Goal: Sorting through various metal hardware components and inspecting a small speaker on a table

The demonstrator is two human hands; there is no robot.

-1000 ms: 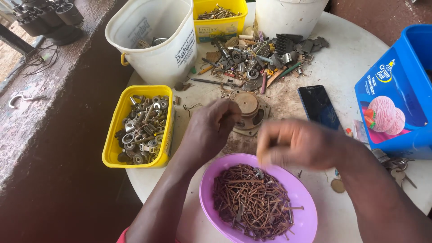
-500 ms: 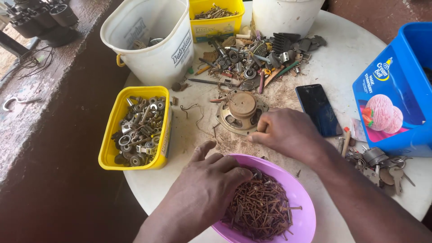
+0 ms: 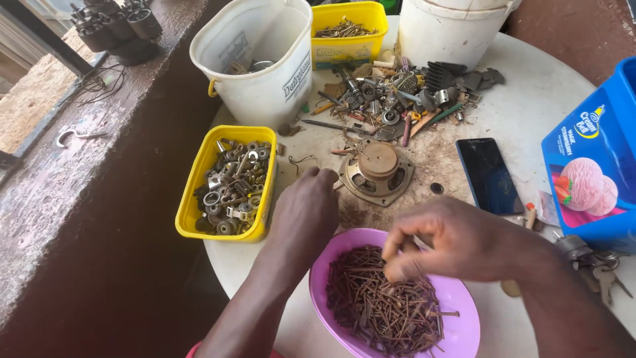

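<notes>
A purple bowl (image 3: 457, 311) full of rusty nails (image 3: 381, 305) sits at the table's near edge. My right hand (image 3: 450, 238) hovers over it, thumb and fingers pinched together on nails at the top of the heap. My left hand (image 3: 308, 212) reaches past the bowl's left rim, fingertips down on the dirty tabletop beside a round metal speaker part (image 3: 377, 169). Its fingertips are hidden from me by the back of the hand.
A yellow tub of nuts and washers (image 3: 228, 189) stands left of my left hand. Behind are a white bucket (image 3: 262, 63), a second yellow tub (image 3: 348, 33), another white bucket (image 3: 450, 30) and a scrap pile (image 3: 397, 99). A phone (image 3: 487, 176), a blue tub (image 3: 593, 172) and keys (image 3: 593, 265) lie right.
My right hand has come back from the table by the speaker part to above the bowl. My left hand has left the bowl and moved forward to the tabletop.
</notes>
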